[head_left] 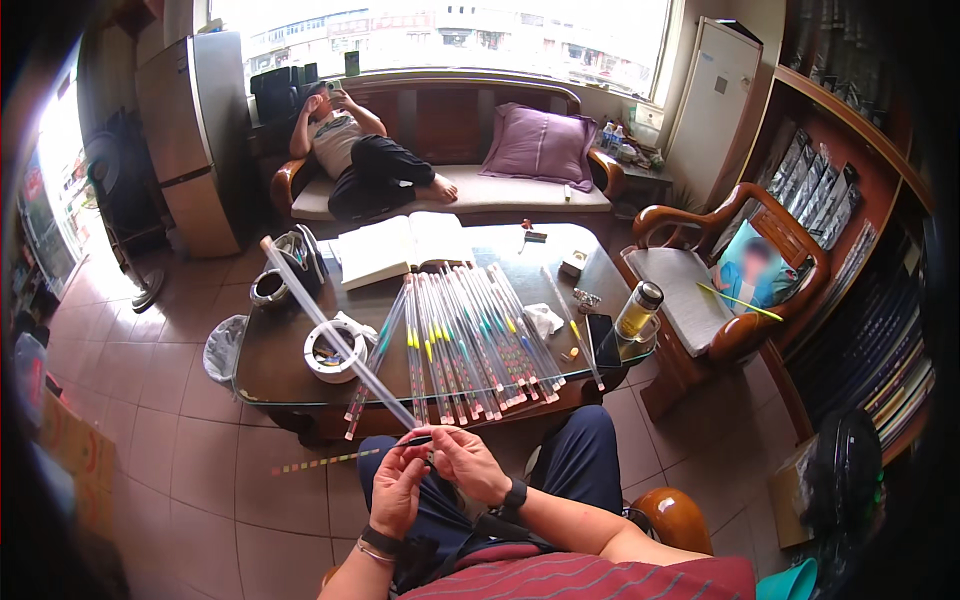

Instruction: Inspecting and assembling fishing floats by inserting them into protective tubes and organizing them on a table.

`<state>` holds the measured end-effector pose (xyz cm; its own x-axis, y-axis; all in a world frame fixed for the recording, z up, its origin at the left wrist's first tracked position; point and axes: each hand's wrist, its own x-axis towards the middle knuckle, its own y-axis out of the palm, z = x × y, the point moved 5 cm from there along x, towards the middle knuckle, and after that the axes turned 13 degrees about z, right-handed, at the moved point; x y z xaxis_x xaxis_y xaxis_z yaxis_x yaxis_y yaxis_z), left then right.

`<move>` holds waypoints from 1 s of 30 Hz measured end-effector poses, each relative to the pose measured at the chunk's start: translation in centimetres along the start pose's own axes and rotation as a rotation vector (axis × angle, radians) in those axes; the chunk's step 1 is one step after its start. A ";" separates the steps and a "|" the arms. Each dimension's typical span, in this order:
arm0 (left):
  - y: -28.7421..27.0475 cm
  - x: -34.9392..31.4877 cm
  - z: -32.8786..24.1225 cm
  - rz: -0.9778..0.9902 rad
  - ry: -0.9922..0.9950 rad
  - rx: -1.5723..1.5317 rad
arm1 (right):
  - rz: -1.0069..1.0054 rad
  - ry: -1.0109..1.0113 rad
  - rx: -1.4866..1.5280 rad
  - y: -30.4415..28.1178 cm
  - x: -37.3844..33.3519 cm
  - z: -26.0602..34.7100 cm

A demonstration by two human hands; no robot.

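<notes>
My left hand (397, 495) and my right hand (472, 466) meet above my lap, fingers pinched close together. Between them is a slim fishing float (326, 462), its thin tip banded in several colours and pointing left, its dark body partly hidden by my fingers. A long clear tube (335, 338) slants from my fingertips up to the far left, over the table. Which hand bears the tube is hard to make out. Beyond my hands, many clear tubes (470, 345) with coloured floats inside lie fanned out on the dark glass-topped table (285, 385).
On the table are a white round container (330, 352), an open book (375, 250), a phone (603, 340) and a glass jar (638, 310). A person (345, 150) reclines on the sofa (480, 192) behind it. A wooden armchair (680, 300) stands at the right.
</notes>
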<state>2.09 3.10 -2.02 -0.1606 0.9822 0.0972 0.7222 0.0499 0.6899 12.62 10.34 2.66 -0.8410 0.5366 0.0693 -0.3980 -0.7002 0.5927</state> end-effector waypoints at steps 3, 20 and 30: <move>1.4 0.6 -1.5 0.020 0.052 -0.129 | -0.006 0.199 0.222 0.6 -0.1 -1.4; -5.2 -0.5 -3.7 -0.220 0.154 -0.318 | -0.200 0.088 0.371 -4.0 -3.4 3.7; -8.1 1.0 -5.1 -0.310 0.266 -0.433 | -0.690 -0.461 -0.246 -9.7 -9.0 11.8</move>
<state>-7.34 2.76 -3.87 -0.5235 0.8519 -0.0174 0.2839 0.1937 0.9391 28.40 17.88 5.75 -0.1708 0.9794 0.1079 -0.8776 -0.2010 0.4352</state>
